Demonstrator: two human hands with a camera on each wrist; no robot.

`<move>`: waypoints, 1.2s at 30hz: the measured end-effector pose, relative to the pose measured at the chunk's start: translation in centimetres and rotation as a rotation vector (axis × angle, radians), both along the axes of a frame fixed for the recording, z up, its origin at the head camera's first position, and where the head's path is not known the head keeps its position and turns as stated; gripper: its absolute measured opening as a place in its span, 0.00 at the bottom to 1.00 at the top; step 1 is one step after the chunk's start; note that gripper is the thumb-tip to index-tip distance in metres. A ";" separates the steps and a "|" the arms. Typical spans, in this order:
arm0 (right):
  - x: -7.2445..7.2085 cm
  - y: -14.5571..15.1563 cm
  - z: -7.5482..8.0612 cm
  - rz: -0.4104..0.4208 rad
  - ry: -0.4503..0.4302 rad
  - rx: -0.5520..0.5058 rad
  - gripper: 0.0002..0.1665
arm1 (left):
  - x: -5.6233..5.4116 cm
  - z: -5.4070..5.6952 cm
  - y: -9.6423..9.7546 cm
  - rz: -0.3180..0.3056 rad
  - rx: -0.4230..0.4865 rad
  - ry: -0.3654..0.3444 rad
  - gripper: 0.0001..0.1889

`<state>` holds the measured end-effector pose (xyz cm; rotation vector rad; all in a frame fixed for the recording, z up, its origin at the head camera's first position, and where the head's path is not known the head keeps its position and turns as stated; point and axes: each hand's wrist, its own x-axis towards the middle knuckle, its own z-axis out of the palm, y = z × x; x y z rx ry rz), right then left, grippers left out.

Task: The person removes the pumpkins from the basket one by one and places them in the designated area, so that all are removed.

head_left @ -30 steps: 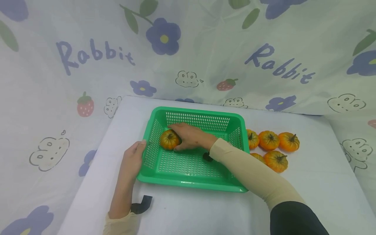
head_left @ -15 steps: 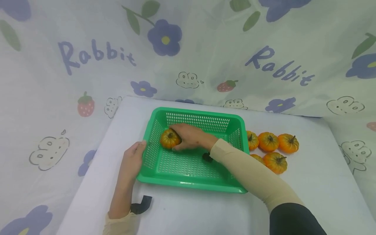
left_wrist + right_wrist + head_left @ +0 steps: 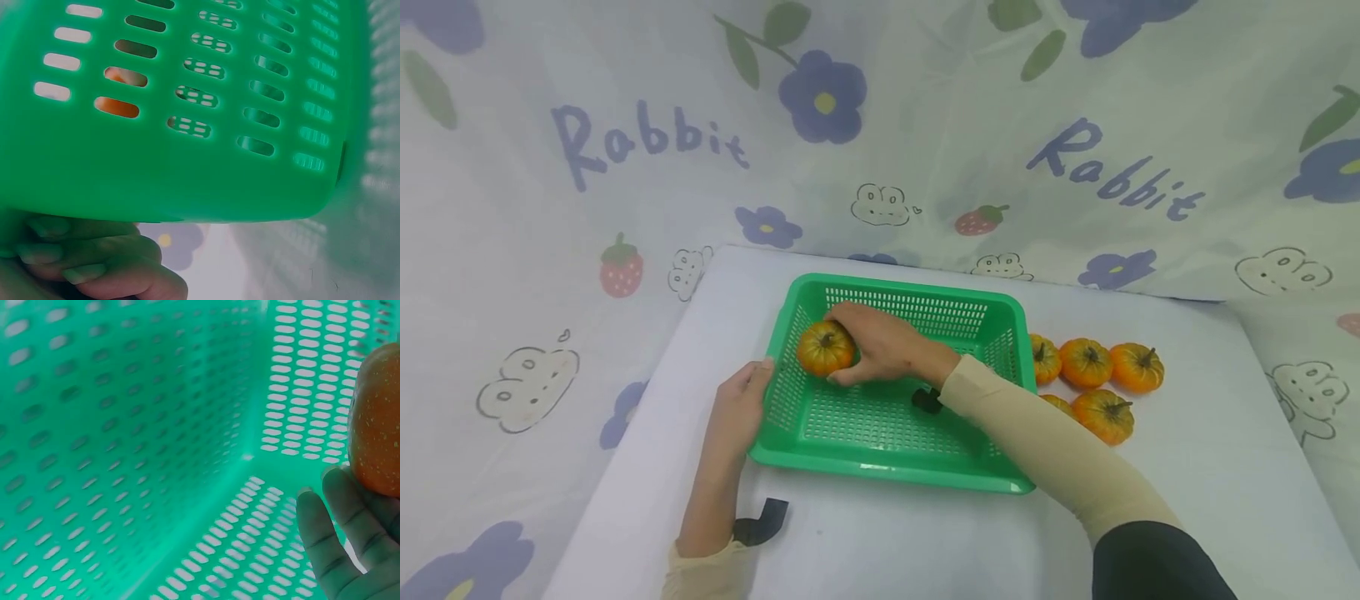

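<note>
Right hand grips small orange pumpkin, fingers curled round it, inside green basket at far-left corner, near perforated wall; whether it rests on floor, cannot tell from these views. Left hand grips basket's left rim from outside, fingers curled under lip. Spare pumpkins cluster just right of basket on white table. Judgement: set fruit down gently before letting go; keep left hand steadying basket; leave room beside it
</note>
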<state>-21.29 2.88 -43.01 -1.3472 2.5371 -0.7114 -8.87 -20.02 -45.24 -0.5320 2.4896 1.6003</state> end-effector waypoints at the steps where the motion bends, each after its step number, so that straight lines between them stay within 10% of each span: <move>1: 0.1 0.0 0.3 0.002 0.004 -0.009 0.45 | 0.0 0.1 0.0 0.000 -0.001 -0.003 0.34; 21: 2.4 1.2 2.6 0.002 -0.054 -0.042 0.49 | 0.0 0.1 0.1 0.007 -0.036 -0.007 0.33; 36: 7.1 6.1 6.6 -0.034 -0.021 0.039 0.54 | 0.2 0.0 0.3 0.012 -0.064 -0.004 0.36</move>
